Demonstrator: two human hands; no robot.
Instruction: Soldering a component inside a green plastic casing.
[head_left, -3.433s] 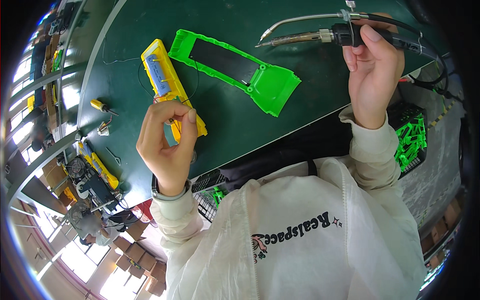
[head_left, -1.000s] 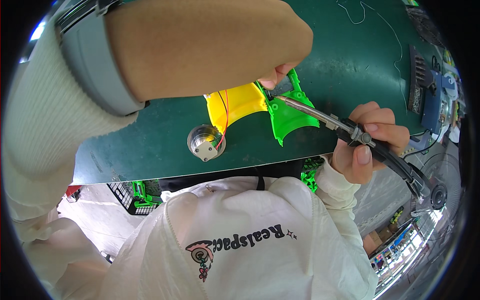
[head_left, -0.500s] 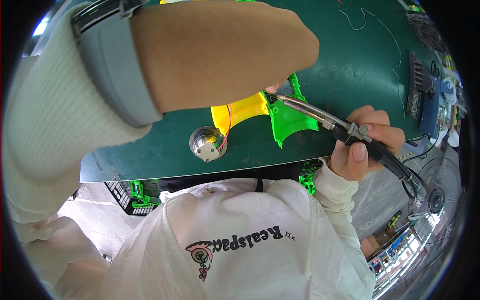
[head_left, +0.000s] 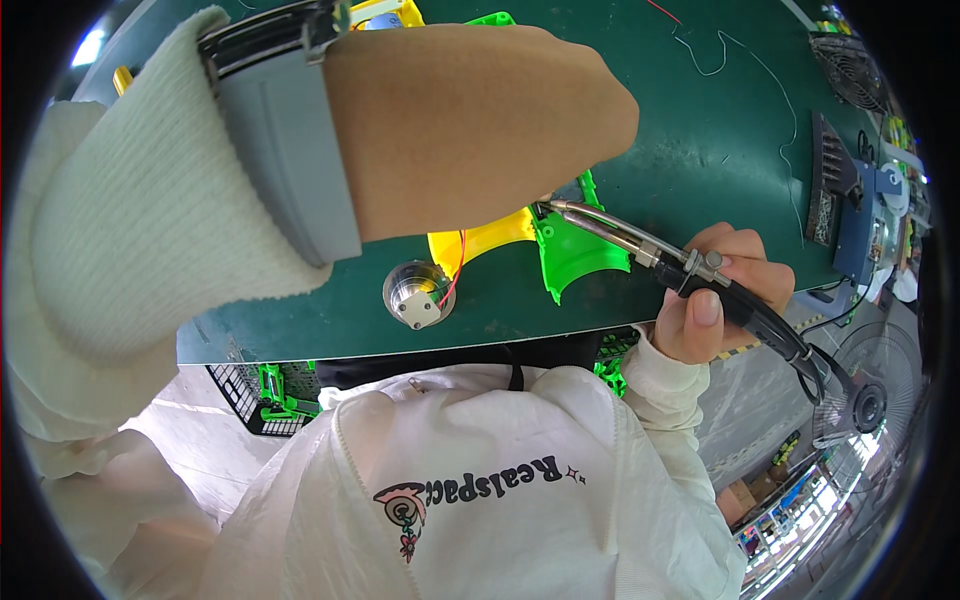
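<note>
A round caged fan [head_left: 867,408] and blue machine [head_left: 857,235] stand rightward.

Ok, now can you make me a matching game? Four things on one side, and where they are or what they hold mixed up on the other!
1. soldering iron
2. round metal part
3. grey wrist strap
4. black crate

A. around the left arm
B. holds green pieces
C. in the right hand
D. on the table, beside the yellow piece

Pairs: 1-C, 2-D, 3-A, 4-B

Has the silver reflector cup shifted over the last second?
No, not visibly: the silver reflector cup sits about as far in from the front edge of the green tabletop as before.
</note>
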